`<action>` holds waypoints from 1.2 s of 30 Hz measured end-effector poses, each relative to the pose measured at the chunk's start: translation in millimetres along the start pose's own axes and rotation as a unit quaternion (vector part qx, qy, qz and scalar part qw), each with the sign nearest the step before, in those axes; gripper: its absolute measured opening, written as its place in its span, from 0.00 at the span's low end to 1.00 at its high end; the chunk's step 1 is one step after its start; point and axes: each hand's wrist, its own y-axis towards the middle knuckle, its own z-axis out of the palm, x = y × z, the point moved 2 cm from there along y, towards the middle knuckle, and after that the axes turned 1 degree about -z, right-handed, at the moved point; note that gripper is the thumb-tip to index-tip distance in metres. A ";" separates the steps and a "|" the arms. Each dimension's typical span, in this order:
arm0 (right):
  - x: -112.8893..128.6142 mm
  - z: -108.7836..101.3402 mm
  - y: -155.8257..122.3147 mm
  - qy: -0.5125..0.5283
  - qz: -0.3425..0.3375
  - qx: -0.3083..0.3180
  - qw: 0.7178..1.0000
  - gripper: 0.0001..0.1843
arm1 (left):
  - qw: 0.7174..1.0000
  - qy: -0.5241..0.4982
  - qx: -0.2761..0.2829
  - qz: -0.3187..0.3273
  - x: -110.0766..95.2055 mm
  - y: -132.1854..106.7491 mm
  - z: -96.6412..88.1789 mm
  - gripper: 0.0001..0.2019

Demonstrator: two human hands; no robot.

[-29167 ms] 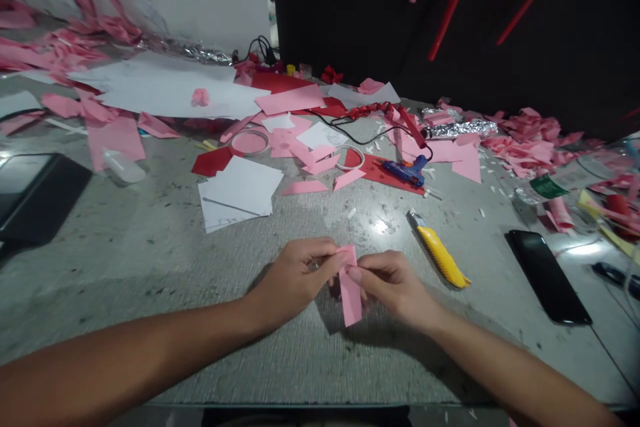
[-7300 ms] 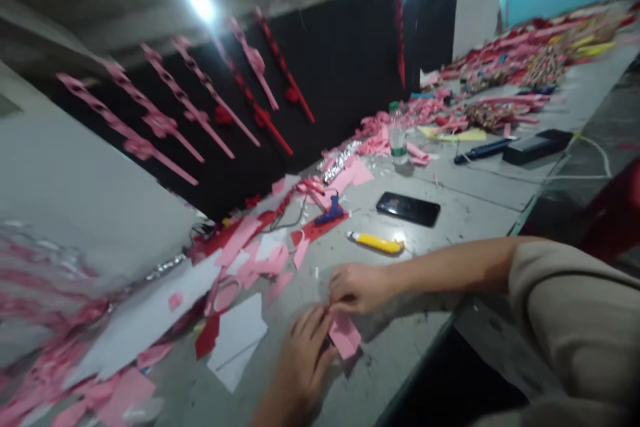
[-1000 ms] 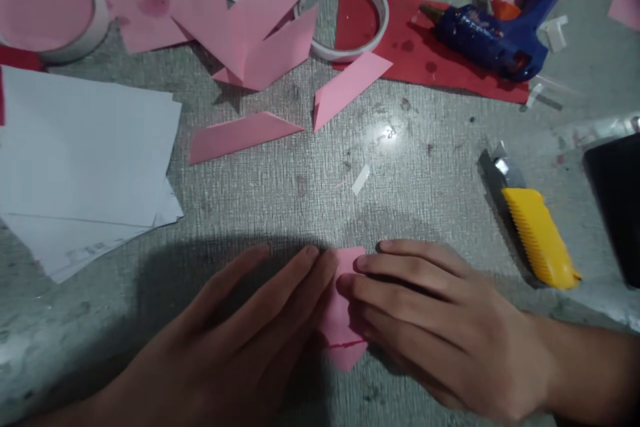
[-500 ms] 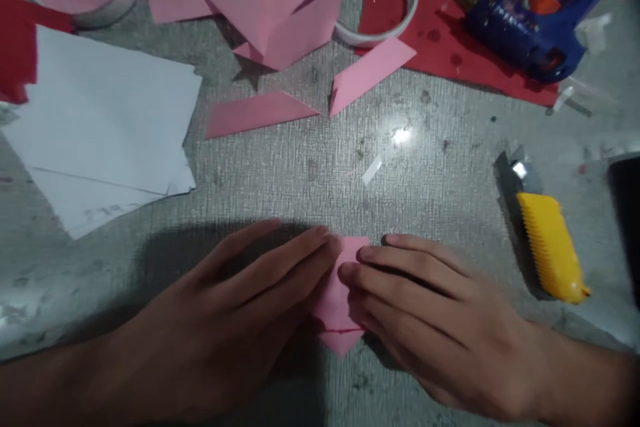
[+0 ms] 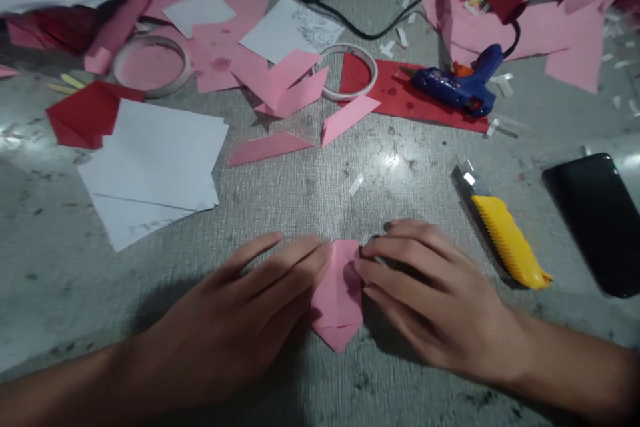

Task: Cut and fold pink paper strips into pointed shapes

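A small folded pink paper piece lies on the grey table, its point toward me. My left hand lies flat with stretched fingers, their tips pressing the paper's left edge. My right hand also lies flat, fingertips resting on the paper's upper right edge. Neither hand grips anything.
A yellow utility knife and a black phone lie to the right. A blue glue gun rests on red paper. White sheets, two tape rings and pink paper scraps lie beyond.
The view has pulled back, showing more of the table. Both hands stay flat on the pink piece; the fingers have drawn slightly apart, uncovering more of it.
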 end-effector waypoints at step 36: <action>2.9 5.1 -2.3 -0.074 -0.100 0.074 0.990 0.10 | 0.998 -0.022 -0.055 -0.013 -4.8 -3.3 11.7 0.20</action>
